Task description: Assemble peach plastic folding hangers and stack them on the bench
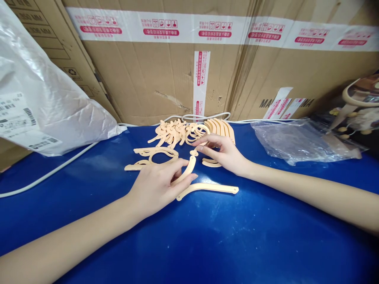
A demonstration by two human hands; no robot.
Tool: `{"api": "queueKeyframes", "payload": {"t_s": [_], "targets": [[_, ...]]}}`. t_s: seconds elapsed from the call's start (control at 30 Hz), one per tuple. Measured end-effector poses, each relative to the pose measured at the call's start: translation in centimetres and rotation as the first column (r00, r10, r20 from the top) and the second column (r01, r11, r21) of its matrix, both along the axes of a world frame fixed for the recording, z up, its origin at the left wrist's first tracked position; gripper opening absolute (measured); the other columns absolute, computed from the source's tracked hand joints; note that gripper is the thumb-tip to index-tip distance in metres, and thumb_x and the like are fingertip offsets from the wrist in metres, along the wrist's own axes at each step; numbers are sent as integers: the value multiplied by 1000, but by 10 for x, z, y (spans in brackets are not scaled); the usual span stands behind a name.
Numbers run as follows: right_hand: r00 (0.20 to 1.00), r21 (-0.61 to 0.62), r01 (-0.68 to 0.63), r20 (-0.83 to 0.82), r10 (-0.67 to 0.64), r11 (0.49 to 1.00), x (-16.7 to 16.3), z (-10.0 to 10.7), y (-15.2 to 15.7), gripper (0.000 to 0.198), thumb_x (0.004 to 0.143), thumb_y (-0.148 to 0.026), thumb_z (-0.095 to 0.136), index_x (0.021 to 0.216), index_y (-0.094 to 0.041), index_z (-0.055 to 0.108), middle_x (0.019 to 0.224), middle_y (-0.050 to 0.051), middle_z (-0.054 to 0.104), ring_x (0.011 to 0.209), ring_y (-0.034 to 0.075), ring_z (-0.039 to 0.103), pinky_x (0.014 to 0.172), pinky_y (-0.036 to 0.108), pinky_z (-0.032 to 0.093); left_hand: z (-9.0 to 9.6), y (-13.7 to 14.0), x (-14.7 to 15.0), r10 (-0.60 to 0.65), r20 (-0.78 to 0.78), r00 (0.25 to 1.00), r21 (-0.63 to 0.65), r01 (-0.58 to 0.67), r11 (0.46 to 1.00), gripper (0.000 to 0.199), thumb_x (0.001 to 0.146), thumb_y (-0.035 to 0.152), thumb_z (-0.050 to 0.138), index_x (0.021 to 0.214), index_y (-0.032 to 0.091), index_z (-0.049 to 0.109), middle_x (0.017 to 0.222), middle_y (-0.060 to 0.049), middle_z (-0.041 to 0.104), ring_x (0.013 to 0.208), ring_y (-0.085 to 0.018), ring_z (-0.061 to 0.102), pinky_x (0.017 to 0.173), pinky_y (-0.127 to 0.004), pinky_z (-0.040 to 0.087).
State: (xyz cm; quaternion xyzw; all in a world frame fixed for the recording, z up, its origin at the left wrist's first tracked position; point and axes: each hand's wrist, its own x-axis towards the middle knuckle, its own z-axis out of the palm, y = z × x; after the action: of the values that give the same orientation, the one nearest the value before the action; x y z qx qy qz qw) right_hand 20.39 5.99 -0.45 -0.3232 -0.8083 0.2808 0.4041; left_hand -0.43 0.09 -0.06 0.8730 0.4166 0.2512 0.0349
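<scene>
My left hand (158, 179) is closed around a curved beige hanger arm (191, 165), its upper end poking out between thumb and fingers. Just above that end, my right hand (223, 152) pinches a small beige hook piece (194, 152) with a rounded end; the two pieces meet or nearly meet, and I cannot tell if they are joined. Below the hands a longer bent beige arm (211, 187) lies on the blue table. Assembled-looking beige hanger parts (162, 152) rest left of the left hand. More curved pieces (211, 162) are partly hidden beneath the right hand.
Behind the hands lie a heap of small beige hook pieces (171, 132) and a row of curved arms (222, 128). Cardboard boxes (148, 79) wall off the back. A white plastic bag (44, 86) stands left, a clear plastic bag (284, 142) right. A white cable (59, 171) crosses the table.
</scene>
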Motion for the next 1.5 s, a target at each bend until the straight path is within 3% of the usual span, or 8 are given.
{"api": "queueKeyframes", "payload": {"t_s": [0.3,0.5,0.67,0.97,1.27,1.5], "targets": [[998,191,53,25,-59,980,0,1,-4,16,85,-20,59,98,-17,67,95,5,66,82,13,58,70,26,47,2,0,1,-24,-84,996,14,26,1000,25,95,37,41,97,18,58,58,5,47,49,-11,46,50,-22,29],[997,187,73,2,-74,980,0,1,-5,14,88,-20,55,99,-16,64,95,6,64,83,15,58,76,31,47,-1,3,2,-27,-65,998,-57,23,998,27,97,36,36,92,19,57,66,3,53,56,-12,52,53,-21,32],[998,175,66,-22,-64,982,-1,2,-5,8,92,-20,48,94,-18,56,93,5,59,87,16,56,78,33,46,-2,2,2,-12,-33,999,-19,12,1000,26,97,36,36,104,18,54,57,6,50,48,-11,50,51,-21,31],[996,39,-85,-39,86,996,1,-2,-7,9,98,-26,32,96,-21,40,72,-2,45,65,12,44,65,28,39,0,1,2,14,-32,999,6,-14,1000,24,97,35,37,105,19,52,57,6,55,48,-12,54,50,-21,32],[989,179,-117,107,99,977,-2,1,-10,13,97,-23,34,92,-19,44,86,3,50,79,14,46,75,29,40,0,1,2,32,-75,997,-55,-36,998,25,96,37,36,99,19,54,72,2,64,56,-14,59,51,-22,33],[988,129,-125,111,111,984,1,1,-9,10,94,-23,40,90,-17,47,82,2,54,72,12,50,67,26,41,-2,2,2,25,-81,996,-57,-30,998,27,96,39,36,105,20,54,77,0,66,61,-15,61,53,-22,35]]}}
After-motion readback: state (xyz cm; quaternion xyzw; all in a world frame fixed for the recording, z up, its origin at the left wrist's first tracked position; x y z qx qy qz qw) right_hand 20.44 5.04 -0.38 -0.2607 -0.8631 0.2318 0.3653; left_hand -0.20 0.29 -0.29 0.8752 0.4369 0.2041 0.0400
